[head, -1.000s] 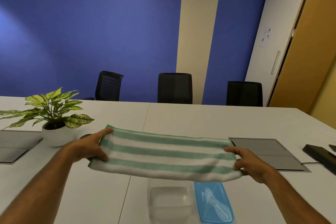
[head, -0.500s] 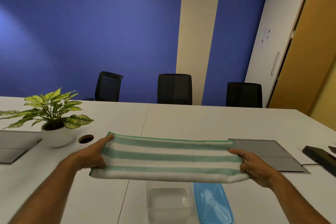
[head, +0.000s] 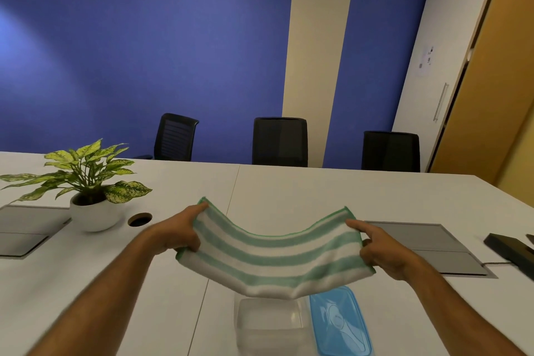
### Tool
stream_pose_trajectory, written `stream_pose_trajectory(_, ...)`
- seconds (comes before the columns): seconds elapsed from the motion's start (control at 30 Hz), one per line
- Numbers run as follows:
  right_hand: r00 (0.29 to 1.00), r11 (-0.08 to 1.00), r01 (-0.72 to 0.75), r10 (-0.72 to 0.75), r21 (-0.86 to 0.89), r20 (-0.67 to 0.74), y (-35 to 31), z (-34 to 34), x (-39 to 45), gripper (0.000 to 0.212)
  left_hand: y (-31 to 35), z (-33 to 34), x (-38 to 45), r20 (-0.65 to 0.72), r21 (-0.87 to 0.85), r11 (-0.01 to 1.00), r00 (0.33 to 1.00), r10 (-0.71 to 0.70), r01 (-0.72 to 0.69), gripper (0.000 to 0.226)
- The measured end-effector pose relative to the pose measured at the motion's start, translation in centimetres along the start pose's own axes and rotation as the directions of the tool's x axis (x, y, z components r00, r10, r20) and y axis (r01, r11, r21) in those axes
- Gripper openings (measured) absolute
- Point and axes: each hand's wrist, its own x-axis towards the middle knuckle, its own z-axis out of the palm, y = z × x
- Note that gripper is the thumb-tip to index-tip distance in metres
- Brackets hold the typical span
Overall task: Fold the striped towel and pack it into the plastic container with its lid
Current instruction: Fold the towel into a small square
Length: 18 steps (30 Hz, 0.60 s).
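A: Green-striped towel (head: 274, 254) sags mid-air between left hand (head: 173, 235) and right hand (head: 384, 251), fingers pinching each short end.

B: Over the clear container (head: 270, 324), blue lid (head: 341, 326) beside it. Slack probably invites the next fold.

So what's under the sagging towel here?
Below the striped towel sit the clear plastic container, open, and its blue lid beside it on the table. The towel covers their far edges.

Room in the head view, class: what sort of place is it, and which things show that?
Most likely an office meeting room: a long white table, three black office chairs along its far side, and grey flip-up panels set into the tabletop.
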Motion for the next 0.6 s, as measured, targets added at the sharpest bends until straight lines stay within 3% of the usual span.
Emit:
stream_pose_trajectory(0.27, 0.997, 0.997, 0.073, -0.074, 0.021, 0.018, -3.4, 3.7, 0.6, 0.077, 5.1, 3.4, 0.5, 0.002, 0.036, 0.993, 0.994, 0.112, -0.112, 0.099)
stream_pose_trajectory(0.43, 0.964, 0.990, 0.139, -0.141, -0.023, -0.224, -2.3, 3.0, 1.4, 0.058, 4.6, 2.3, 0.3, -0.019, 0.081, 0.991, 0.994, 0.110, -0.108, 0.099)
stream_pose_trajectory(0.6, 0.971, 0.997, -0.002, -0.015, -0.074, -0.239, -0.3, 0.8, 1.4, 0.048, 2.0, 0.8, 0.1, -0.058, 0.106, 0.993, 0.997, 0.055, -0.049, 0.099)
